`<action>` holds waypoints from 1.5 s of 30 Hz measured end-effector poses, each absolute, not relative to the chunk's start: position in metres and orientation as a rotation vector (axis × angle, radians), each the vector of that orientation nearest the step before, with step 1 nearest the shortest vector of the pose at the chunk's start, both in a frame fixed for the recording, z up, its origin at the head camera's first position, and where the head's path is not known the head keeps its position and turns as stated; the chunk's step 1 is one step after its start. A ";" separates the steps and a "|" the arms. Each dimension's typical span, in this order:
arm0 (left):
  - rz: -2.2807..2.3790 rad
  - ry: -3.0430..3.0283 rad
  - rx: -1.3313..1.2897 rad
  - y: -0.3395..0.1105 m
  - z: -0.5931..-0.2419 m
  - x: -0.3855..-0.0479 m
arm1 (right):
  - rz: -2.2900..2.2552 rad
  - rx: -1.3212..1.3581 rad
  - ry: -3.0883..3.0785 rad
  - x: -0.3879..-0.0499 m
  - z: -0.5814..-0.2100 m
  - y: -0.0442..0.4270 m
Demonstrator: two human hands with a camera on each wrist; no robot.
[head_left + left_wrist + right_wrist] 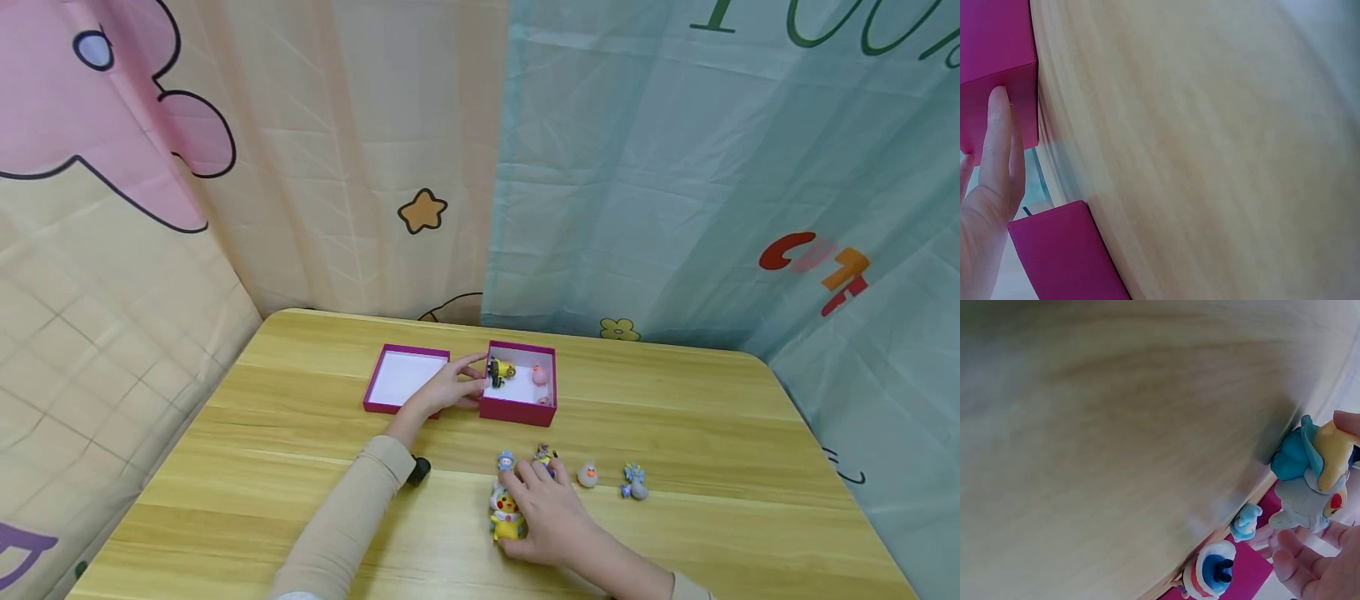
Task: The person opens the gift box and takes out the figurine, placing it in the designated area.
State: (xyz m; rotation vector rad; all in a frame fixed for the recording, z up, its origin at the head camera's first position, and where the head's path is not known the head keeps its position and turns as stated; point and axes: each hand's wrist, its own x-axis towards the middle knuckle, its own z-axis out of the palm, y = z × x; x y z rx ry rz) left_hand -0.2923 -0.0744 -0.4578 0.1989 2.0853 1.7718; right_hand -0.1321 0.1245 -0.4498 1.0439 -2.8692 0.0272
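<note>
My left hand (452,389) reaches to the magenta box (517,413), its extended fingers touching the box's left wall; the left wrist view has a fingertip (999,97) against that wall. Inside the box lie a yellow-and-black figurine (502,370) and pink small toys (539,375). My right hand (551,517) holds a yellow figurine with red cheeks and a white hood (507,523) between thumb and fingers. Its blue back part (1291,456) shows in the right wrist view. Just beyond that hand stand a small blue figurine (506,460) and a colourful figurine (543,454), partly hidden by the fingers.
A magenta lid (405,375) with white inside lies left of the box. Right of my right hand are a whitish duck figurine (588,475) and a blue-grey figurine (634,483). A black object (420,472) sits by my left sleeve. Printed curtains surround the wooden table (712,417).
</note>
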 end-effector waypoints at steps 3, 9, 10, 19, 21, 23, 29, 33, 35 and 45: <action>1.771 2.082 0.200 -0.074 -0.457 -0.292 | 0.032 1.047 -2.873 -0.132 -0.449 0.124; 1.775 2.072 0.219 -0.075 -0.459 -0.292 | 0.043 1.046 -2.880 -0.132 -0.449 0.124; 1.776 2.071 0.222 -0.075 -0.459 -0.292 | 0.042 1.045 -2.881 -0.132 -0.449 0.124; 1.778 2.078 0.202 -0.074 -0.459 -0.292 | 0.034 1.047 -2.878 -0.132 -0.450 0.126; 1.779 2.083 0.190 -0.074 -0.459 -0.292 | 0.032 1.051 -2.870 -0.132 -0.450 0.126; 1.777 2.087 0.182 -0.074 -0.459 -0.292 | 0.031 1.054 -2.855 -0.132 -0.451 0.126; 1.770 2.096 0.173 -0.074 -0.459 -0.292 | 0.045 1.058 -2.804 -0.131 -0.453 0.126; 1.768 2.101 0.175 -0.074 -0.459 -0.292 | 0.050 1.055 -2.805 -0.131 -0.453 0.126; 1.766 2.102 0.178 -0.074 -0.459 -0.293 | 0.041 1.051 -2.814 -0.131 -0.453 0.126; 1.757 2.106 0.183 -0.075 -0.462 -0.295 | 0.037 1.059 -2.855 -0.131 -0.452 0.124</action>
